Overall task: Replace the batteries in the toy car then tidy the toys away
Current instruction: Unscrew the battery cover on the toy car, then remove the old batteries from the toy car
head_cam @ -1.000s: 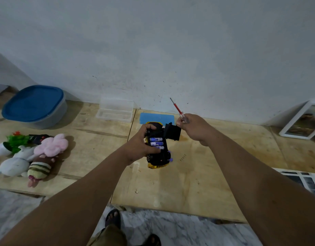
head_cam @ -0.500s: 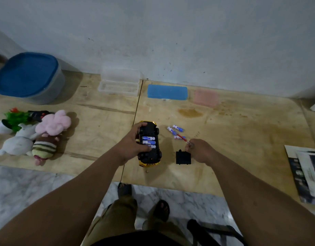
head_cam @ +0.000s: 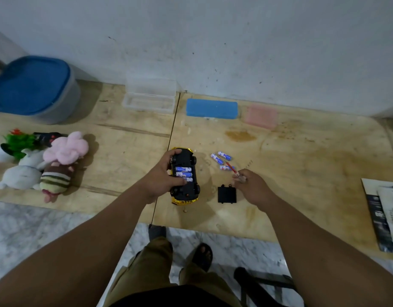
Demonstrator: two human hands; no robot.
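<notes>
My left hand (head_cam: 162, 177) grips the yellow toy car (head_cam: 185, 176), which lies upside down on the wooden board with its black underside up. Its battery bay is uncovered and shows three blue-and-white batteries (head_cam: 183, 173). The black battery cover (head_cam: 226, 194) lies flat on the board just right of the car. My right hand (head_cam: 254, 188) hovers beside the cover, holding a small red-handled screwdriver (head_cam: 232, 169). Three loose batteries (head_cam: 222, 160) lie on the board beyond the screwdriver tip.
Several plush toys (head_cam: 47, 165) and a black remote lie at the left. A blue-lidded tub (head_cam: 33, 89), a clear plastic box (head_cam: 150, 96), a blue pad (head_cam: 211, 108) and a pink pad (head_cam: 261, 116) line the wall. Papers (head_cam: 384, 213) lie right; my feet stand below the board edge.
My right hand came down from beside the raised car and set the black battery cover on the board. The car was lowered to the board in my left hand. The camera tilted down.
</notes>
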